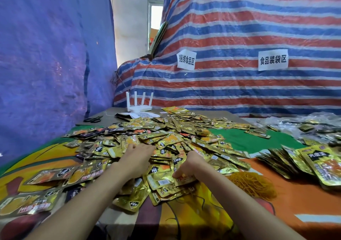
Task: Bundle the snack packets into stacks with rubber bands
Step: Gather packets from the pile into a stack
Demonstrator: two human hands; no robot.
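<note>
A wide heap of gold snack packets [166,138] covers the middle of the table. My left hand [135,158] lies flat on the heap with its fingers stretched forward over the packets. My right hand [188,166] is curled at the heap's near edge, its fingers and thumb pinching a small stack of packets [182,179]. A pile of orange rubber bands [252,185] lies just right of my right forearm. Bundled packets [304,160] lie in a row at the right.
A white router [139,104], papers and black scissors [93,119] sit at the table's far end. Clear plastic bags [313,123] pile at the far right. Blue and striped tarps wall the table. Loose packets [42,190] lie at the near left.
</note>
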